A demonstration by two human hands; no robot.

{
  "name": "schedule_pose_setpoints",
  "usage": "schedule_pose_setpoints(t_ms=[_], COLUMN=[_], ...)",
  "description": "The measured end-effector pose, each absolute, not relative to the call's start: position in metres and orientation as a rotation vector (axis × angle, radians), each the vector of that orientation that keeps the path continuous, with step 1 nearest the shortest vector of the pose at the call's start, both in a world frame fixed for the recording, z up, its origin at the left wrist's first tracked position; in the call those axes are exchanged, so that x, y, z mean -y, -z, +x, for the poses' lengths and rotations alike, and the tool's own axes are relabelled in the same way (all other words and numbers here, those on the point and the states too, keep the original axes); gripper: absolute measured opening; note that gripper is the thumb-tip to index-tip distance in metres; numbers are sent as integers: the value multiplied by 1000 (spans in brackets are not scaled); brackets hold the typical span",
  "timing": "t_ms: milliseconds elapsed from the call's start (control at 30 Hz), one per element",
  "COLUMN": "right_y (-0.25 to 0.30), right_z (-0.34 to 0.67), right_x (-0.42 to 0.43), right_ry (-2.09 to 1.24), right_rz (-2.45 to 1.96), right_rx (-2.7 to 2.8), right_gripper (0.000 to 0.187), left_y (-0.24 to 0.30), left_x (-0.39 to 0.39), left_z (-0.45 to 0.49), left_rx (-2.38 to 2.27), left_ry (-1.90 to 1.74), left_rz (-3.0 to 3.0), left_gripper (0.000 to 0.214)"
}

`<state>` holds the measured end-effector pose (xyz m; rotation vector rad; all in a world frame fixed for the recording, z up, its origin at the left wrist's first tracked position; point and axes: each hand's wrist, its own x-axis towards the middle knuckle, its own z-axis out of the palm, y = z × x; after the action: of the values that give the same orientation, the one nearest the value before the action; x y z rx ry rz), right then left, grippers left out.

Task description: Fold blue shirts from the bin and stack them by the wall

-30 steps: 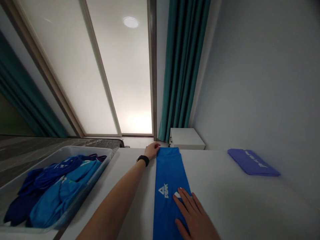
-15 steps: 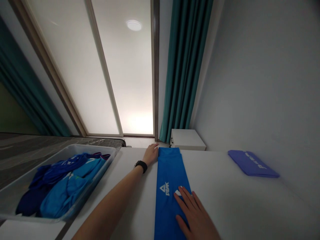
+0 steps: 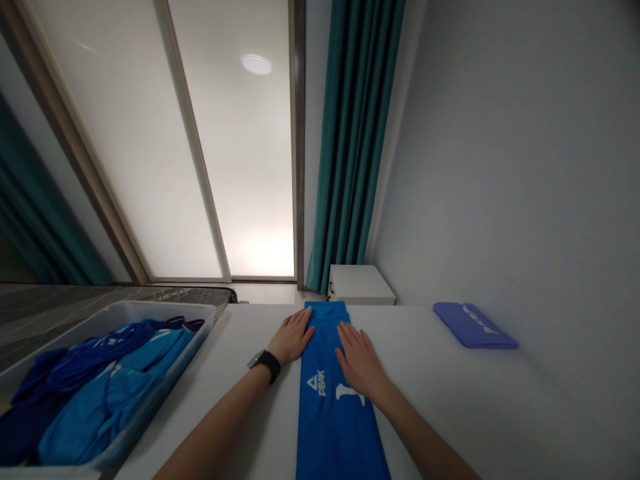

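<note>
A bright blue garment (image 3: pixel 327 413) with a white PEAK logo lies folded into a long strip on the white table (image 3: pixel 450 407). My left hand (image 3: pixel 291 337), a black watch on its wrist, lies flat with fingers stretched at the strip's far left edge. My right hand (image 3: pixel 359 363) rests flat on the strip's right side, fingers spread toward its far end. Neither hand holds anything.
A clear plastic bin (image 3: pixel 150 310) with several blue garments stands at the left. A folded purple garment (image 3: pixel 473 325) lies at the far right by the wall. Beyond the table are a small white cabinet (image 3: pixel 360 285), a teal curtain (image 3: pixel 350 147) and a glass sliding door.
My right hand slid up the strip from near the logo toward the far end. My left hand drew back a little from the far corner.
</note>
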<state>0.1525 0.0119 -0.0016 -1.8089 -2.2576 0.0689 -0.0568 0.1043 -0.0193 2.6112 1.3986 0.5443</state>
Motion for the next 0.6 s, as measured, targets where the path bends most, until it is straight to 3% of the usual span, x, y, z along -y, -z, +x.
schedule_pose_setpoints(t_ms=[267, 600], right_y=[4, 15], right_z=[139, 148], right_x=[-90, -105], right_ry=[-108, -227], right_rz=[-1935, -2070], right_rx=[2243, 2179], right_gripper=[60, 69], left_y=[15, 21], left_x=[-105, -107], left_z=[-56, -55], left_rx=[-1465, -1474], left_ry=[-498, -600], left_rz=[2518, 2506], left_gripper=[55, 46])
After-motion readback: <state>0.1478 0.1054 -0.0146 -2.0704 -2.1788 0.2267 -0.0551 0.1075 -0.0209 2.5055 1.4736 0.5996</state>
